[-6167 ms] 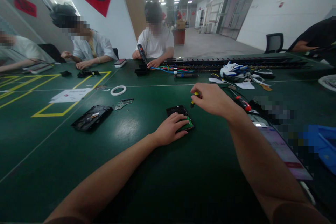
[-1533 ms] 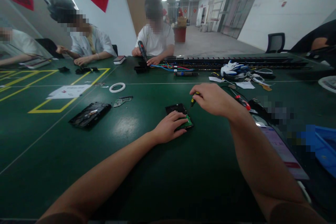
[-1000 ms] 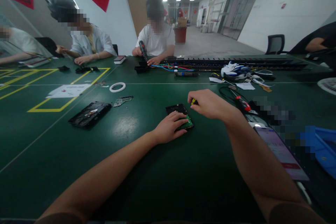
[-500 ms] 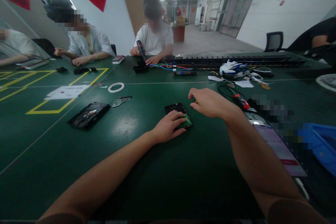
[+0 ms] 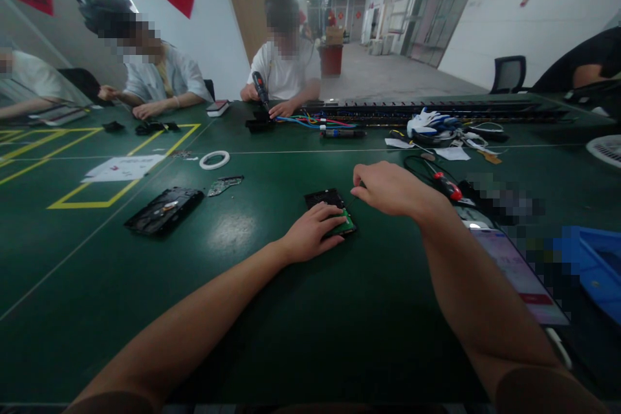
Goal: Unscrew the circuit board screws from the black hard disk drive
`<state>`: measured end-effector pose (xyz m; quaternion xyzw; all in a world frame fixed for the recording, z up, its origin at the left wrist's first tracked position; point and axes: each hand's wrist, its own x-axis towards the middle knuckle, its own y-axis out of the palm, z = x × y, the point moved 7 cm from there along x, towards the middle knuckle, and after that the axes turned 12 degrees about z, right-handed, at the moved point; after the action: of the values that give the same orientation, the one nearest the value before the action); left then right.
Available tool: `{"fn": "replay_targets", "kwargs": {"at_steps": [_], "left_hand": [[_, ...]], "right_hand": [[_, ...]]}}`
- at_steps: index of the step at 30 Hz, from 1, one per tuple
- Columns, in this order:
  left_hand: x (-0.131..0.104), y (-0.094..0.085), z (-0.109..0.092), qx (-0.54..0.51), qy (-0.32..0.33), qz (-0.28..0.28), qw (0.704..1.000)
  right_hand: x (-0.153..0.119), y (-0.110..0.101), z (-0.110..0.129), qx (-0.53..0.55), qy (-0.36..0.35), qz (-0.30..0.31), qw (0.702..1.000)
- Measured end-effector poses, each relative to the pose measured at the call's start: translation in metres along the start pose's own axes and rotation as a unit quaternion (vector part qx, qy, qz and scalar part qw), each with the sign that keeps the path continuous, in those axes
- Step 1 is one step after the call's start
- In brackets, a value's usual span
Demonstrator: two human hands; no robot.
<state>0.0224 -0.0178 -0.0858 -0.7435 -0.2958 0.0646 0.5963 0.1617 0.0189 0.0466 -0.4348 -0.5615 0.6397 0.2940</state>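
A small black device with a green circuit board (image 5: 348, 226) lies on the green table (image 5: 272, 349). My left hand (image 5: 313, 233) rests on it with fingers spread, covering part of the board. Just right of the device, my right hand (image 5: 383, 189) is raised with its fingers closed in a pinch. Something small and dark may be between its fingertips, too small to name. To the left lie a second black device (image 5: 165, 210), a loose circuit board piece (image 5: 226, 186) and a white ring (image 5: 214, 160).
A phone-like screen (image 5: 514, 272), a red-black screwdriver (image 5: 447, 186) and a blue bin (image 5: 599, 265) are at the right. White gloves (image 5: 429, 123), cables and a long black rack (image 5: 436, 110) lie farther back. Across the table, a person holds a power screwdriver (image 5: 261, 87).
My right hand has shifted slightly right, and the yellow bit seen at its fingertips no longer shows. My left hand stays on the device.
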Motion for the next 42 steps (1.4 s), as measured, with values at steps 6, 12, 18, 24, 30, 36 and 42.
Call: {"fn": "replay_targets", "kwargs": {"at_steps": [6, 12, 18, 24, 30, 36, 42], "left_hand": [[0.0, 0.0, -0.001, -0.001, -0.003, 0.003, 1.0], [0.0, -0.002, -0.002, 0.005, -0.003, 0.003, 1.0], [0.0, -0.002, -0.002, 0.0, -0.005, 0.007, 1.0], [0.0, -0.002, -0.002, -0.005, -0.004, 0.005, 1.0], [-0.001, -0.001, -0.001, 0.0, -0.006, 0.002, 1.0], [0.0, -0.002, -0.003, -0.007, -0.005, 0.0, 1.0], [0.0, -0.002, -0.003, -0.002, -0.005, 0.002, 1.0]], "right_hand": [[0.0, -0.001, 0.007, 0.001, -0.06, -0.027, 0.998], [0.001, -0.001, 0.006, 0.014, -0.035, -0.025, 0.999], [0.002, 0.0, 0.0, 0.014, 0.002, -0.021, 1.0], [0.003, 0.0, 0.005, 0.017, -0.069, -0.038, 0.997], [0.002, -0.001, 0.013, 0.031, -0.131, -0.038, 0.99], [0.001, -0.002, 0.013, 0.032, -0.129, -0.036, 0.99], [0.001, -0.001, 0.011, 0.026, -0.101, -0.038, 0.994]]}}
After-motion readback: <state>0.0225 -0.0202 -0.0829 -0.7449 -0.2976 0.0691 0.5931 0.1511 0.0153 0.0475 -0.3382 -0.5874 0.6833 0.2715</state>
